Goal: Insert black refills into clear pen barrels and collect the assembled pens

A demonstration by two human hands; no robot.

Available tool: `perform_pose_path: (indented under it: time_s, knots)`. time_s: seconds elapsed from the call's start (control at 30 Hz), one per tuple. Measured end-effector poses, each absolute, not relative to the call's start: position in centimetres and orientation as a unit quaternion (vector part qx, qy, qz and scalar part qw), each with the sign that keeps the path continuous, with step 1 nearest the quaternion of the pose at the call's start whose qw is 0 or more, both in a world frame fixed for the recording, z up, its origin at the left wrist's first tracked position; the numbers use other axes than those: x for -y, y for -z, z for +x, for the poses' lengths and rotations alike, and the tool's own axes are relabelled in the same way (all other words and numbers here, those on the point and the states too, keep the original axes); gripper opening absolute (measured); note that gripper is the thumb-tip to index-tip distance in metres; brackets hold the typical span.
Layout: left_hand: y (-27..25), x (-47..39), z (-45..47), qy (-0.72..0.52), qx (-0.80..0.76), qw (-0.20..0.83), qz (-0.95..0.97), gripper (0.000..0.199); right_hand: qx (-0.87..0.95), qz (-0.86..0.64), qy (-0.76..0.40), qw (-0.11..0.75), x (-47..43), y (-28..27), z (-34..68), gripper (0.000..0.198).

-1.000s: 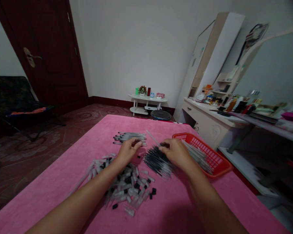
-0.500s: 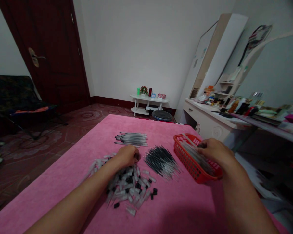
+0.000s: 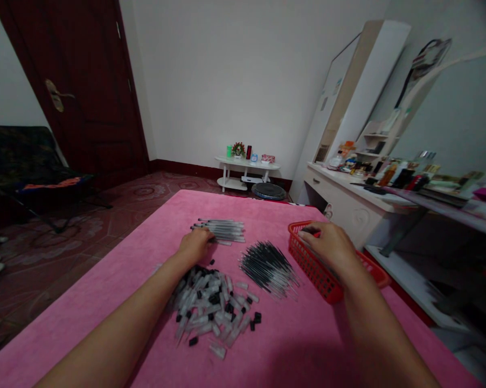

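Apparently this is a reaching step, left hand (image 3: 195,246) at the pens (image 3: 229,229), right hand (image 3: 331,240) over the basket (image 3: 309,262) beside the refills (image 3: 268,269), whether either pinches anything being impossible to tell, and taking one piece would call for fingertip care.

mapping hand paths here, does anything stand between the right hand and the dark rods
Yes: the red basket's left wall. The right hand is over the basket, though how far it reaches inside is unclear. Past the wall, only pink cloth shows before the dark rods.
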State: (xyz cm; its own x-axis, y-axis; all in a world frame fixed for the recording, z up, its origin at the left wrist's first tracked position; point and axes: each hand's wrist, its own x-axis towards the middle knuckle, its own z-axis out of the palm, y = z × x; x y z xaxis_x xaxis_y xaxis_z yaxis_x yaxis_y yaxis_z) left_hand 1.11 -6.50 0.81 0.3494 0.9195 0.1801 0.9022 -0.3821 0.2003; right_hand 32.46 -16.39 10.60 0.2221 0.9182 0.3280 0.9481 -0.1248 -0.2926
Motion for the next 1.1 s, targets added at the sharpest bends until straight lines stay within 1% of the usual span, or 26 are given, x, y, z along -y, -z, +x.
perform_pose_path:
  time_s: [0.2,0.33,0.47,0.5,0.53,0.63,0.7,0.77,0.83,0.87,0.9,0.93,1.0,1.1]
  knots:
    - [-1.0,7.1,1.5,-0.129,-0.550,0.006,0.825,0.019,0.672,-0.702,0.006,0.234,16.0,-9.3,29.7,0.019]
    - [-2.3,8.3,2.8,-0.161,-0.470,-0.029,0.867,0.021,0.714,-0.652,-0.043,0.253,15.8,-6.9,26.3,0.018]
    - [-3.6,9.9,4.3,-0.200,-0.378,-0.064,0.902,0.025,0.751,-0.605,-0.047,0.261,16.2,-4.5,23.6,0.035]
    - [-3.9,10.2,4.5,-0.201,-0.366,-0.067,0.906,0.025,0.755,-0.602,-0.049,0.256,16.3,-4.2,23.3,0.037]
    - [-4.2,10.5,4.7,-0.201,-0.359,-0.069,0.909,0.025,0.757,-0.602,-0.054,0.249,16.3,-3.9,23.1,0.034]
    - [-4.6,10.9,4.9,-0.214,-0.345,-0.066,0.912,0.023,0.739,-0.620,-0.080,0.251,16.1,-3.4,22.9,0.015]
    - [-4.7,11.0,4.9,-0.242,-0.327,-0.064,0.911,0.021,0.716,-0.617,-0.150,0.290,15.9,-3.2,23.0,0.016]
    - [-4.7,10.9,4.9,-0.263,-0.292,-0.071,0.917,0.021,0.666,-0.596,-0.298,0.335,15.7,-3.0,23.0,0.020]
    - [-4.6,10.8,4.7,-0.266,-0.262,-0.086,0.924,0.023,0.592,-0.555,-0.464,0.357,15.7,-3.0,23.1,0.025]
    - [-4.6,10.7,4.6,-0.262,-0.254,-0.094,0.926,0.024,0.562,-0.530,-0.523,0.360,15.8,-3.0,23.1,0.029]
    - [-4.5,10.7,4.5,-0.257,-0.251,-0.100,0.928,0.025,0.546,-0.509,-0.557,0.363,15.9,-3.1,23.2,0.034]
    - [-4.5,10.7,4.4,-0.250,-0.254,-0.104,0.929,0.026,0.546,-0.496,-0.568,0.365,15.9,-3.2,23.2,0.037]
    - [-4.6,10.9,4.3,-0.234,-0.268,-0.100,0.929,0.024,0.578,-0.493,-0.535,0.370,16.0,-3.4,23.0,0.040]
    - [-4.6,11.1,4.3,-0.214,-0.304,-0.058,0.926,0.020,0.656,-0.514,-0.407,0.375,16.1,-3.7,22.6,0.039]
